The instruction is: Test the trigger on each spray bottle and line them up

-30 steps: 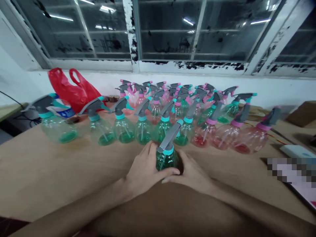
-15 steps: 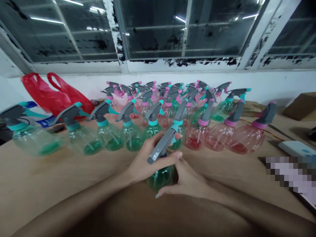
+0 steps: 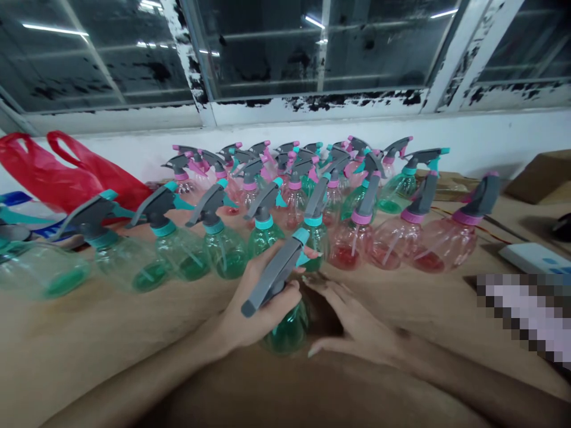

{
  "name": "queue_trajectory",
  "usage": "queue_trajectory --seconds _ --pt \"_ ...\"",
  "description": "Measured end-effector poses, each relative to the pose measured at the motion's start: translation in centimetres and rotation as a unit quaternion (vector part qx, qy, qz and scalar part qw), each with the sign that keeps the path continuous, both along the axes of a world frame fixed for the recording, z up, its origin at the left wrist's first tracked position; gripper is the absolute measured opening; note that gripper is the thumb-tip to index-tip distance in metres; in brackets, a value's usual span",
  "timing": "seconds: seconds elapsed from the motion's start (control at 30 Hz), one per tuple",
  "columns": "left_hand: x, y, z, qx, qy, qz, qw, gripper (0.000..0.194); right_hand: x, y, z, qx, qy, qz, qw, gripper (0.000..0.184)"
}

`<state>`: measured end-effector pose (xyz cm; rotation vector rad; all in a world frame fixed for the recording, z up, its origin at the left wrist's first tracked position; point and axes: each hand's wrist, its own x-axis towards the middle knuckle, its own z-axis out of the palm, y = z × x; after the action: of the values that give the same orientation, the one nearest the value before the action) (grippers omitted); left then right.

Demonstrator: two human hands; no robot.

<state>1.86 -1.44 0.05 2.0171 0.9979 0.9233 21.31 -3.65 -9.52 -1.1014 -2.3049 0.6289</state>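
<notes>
A green spray bottle (image 3: 288, 330) with a grey and teal trigger head stands close in front of me. My left hand (image 3: 254, 297) is wrapped around its neck, just under the head. Just right of the bottle, my right hand (image 3: 352, 321) is apart from it, thumb and fingers spread with nothing in them. Behind the hands runs a row of similar bottles: green ones with teal collars, such as a green spray bottle (image 3: 225, 252), and to the right pink ones, such as a pink spray bottle (image 3: 348, 246).
More spray bottles crowd the back of the wooden table (image 3: 147, 333) by the wall. A red plastic bag (image 3: 89, 178) lies at the left. On the right are a cardboard box (image 3: 546, 175), a white device (image 3: 535, 258) and a blurred-out flat object (image 3: 526, 315).
My right hand has come off the bottle and opened beside it. The left hand and the bottle have shifted slightly left and nearer. The view has turned a little to the right.
</notes>
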Motion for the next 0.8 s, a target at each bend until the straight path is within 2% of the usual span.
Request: queue_trajectory --seconds 0.13,0.33,0.4,0.53,0.8 --pt "-0.2 0.3 0.2 0.0 0.015 0.026 1.0 0.038 2.2 -0.2 -1.0 -0.006 -0.046 -0.013 0.999 0.083" --pt "-0.8 0.8 0.5 -0.013 0.026 0.047 0.998 0.038 2.7 -0.3 -1.2 0.019 -0.088 -0.004 0.996 0.066" --pt "-0.9 0.7 0.6 -0.028 0.034 0.043 0.998 0.037 2.7 -0.2 -1.3 0.03 -0.092 0.001 0.995 0.063" --pt "-0.8 0.7 0.9 -0.013 0.016 0.017 1.0 0.038 2.7 -0.1 -1.5 0.042 -0.102 0.0 0.994 0.056" --pt "-0.7 0.9 0.6 -0.014 -0.01 0.007 1.0 0.039 2.8 -0.2 -1.8 0.05 -0.088 0.0 0.995 0.054"
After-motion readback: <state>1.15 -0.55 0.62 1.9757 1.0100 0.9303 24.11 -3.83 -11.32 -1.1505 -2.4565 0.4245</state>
